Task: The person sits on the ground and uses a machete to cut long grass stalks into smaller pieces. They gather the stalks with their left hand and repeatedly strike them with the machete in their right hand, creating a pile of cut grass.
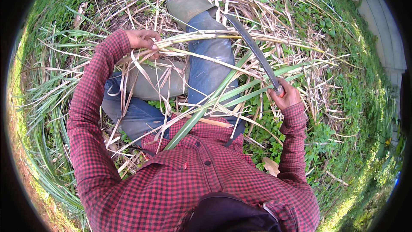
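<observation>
**Stalk partly stripped, dry leaves still hanging**

The left hand, in the upper left of the frame, is closed around a long cane stalk lying across the knees. The right hand, at centre right, grips a curved blade whose edge rests on the stalk. Many dry leaves hang from it, so I judge the cleaning is only partly done.

Knife handle buried in the right hand; cane stalk's near end under dry leaves.
</observation>
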Motion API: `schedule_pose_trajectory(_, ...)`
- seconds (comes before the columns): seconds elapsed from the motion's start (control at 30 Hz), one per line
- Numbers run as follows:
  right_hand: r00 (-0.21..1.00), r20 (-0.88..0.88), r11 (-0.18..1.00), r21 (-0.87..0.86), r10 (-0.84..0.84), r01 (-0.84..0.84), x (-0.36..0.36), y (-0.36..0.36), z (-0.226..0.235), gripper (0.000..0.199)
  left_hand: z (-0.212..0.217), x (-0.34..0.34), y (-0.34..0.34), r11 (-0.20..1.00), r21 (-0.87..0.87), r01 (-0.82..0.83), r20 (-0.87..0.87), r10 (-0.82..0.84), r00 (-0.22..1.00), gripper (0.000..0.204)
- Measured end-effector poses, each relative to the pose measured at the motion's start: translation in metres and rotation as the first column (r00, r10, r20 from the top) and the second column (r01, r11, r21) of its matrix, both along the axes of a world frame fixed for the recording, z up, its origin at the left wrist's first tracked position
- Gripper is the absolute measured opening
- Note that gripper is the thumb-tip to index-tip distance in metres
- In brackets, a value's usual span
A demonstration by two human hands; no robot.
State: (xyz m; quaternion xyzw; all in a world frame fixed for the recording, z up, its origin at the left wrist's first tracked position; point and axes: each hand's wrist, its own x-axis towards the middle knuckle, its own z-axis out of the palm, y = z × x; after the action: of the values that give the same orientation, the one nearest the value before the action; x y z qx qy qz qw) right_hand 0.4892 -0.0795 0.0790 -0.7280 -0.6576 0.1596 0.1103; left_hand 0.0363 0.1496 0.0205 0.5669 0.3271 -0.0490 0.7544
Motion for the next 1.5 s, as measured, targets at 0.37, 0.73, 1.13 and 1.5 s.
schedule_pose_trajectory(0.37,0.997,0.080,0.999,-0.050,-0.013,0.017,0.010,-0.017,0.028,0.046,0.012,0.026,-0.034,0.946,0.320,-0.047,-0.104,0.085,0.991,0.045)
schedule_pose_trajectory(0.73,0.979,0.204,0.992,-0.124,-0.010,0.036,0.018,-0.031,0.057,0.039,0.038,0.049,-0.055,0.479,0.876,-0.056,-0.101,0.296,0.950,0.063)
schedule_pose_trajectory(1.13,0.922,0.377,0.984,-0.105,-0.093,0.142,-0.001,-0.023,0.052,0.035,0.010,0.058,-0.069,0.174,0.973,0.153,-0.217,0.456,0.863,0.066)
schedule_pose_trajectory(1.5,0.956,0.274,0.994,-0.051,0.105,-0.095,-0.063,0.063,0.031,0.031,0.008,0.065,-0.083,-0.254,0.965,0.070,0.039,0.402,0.915,0.050)
